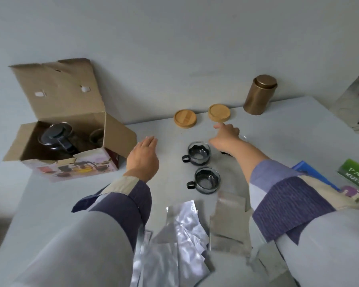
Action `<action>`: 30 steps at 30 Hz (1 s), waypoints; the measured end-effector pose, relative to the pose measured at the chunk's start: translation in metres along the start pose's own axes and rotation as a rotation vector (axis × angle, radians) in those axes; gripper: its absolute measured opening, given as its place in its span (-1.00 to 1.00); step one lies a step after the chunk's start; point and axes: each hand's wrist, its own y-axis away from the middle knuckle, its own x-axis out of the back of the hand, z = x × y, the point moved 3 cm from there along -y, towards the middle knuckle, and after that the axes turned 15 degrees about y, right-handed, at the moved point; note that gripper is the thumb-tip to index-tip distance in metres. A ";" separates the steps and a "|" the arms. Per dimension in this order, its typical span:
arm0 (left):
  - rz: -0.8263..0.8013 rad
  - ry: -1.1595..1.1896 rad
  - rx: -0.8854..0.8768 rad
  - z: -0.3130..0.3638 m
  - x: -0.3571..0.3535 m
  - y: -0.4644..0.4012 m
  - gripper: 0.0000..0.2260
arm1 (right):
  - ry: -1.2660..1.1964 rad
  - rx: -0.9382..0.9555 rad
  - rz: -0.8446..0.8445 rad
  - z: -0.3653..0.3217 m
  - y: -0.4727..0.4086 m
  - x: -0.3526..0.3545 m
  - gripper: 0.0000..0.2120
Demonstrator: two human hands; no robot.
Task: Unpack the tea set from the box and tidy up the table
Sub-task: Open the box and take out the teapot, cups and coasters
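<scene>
An open cardboard box [112, 131] stands at the left of the table. Inside it are a dark glass teapot [54, 139] and one glass cup [95, 137]. Two glass cups in black holders, one [199, 155] behind the other [207, 180], stand at mid-table. My right hand [226, 137] reaches over a third glass cup [244, 138] and grips it from above; only its rim and black handle show. My left hand [143, 158] hovers flat with straight fingers, between the box and the cups, holding nothing.
Two round bamboo lids, one [184, 118] to the left of the other [219, 112], lie at the back beside a bronze canister [259, 95]. Silver foil pouches [182, 230] and grey pouches [229, 222] lie near me. Books and a green packet [356, 175] sit at the right.
</scene>
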 end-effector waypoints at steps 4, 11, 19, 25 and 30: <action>0.185 -0.050 -0.060 -0.042 0.062 0.001 -0.52 | -0.058 0.206 -0.028 -0.097 0.023 -0.007 -0.44; 0.275 -0.099 0.135 -0.147 0.121 0.015 -0.54 | -0.204 0.470 0.047 -0.240 0.059 -0.029 -0.53; 0.139 -0.188 0.231 -0.221 0.125 0.021 -0.41 | 0.111 0.611 0.041 -0.335 0.053 -0.065 -0.53; 0.224 -0.216 0.188 -0.226 0.118 0.022 -0.42 | 0.525 0.508 0.033 -0.363 0.023 -0.073 -0.55; 0.238 -0.206 0.176 -0.230 0.114 0.018 -0.41 | 0.690 0.467 0.010 -0.376 0.001 -0.094 -0.43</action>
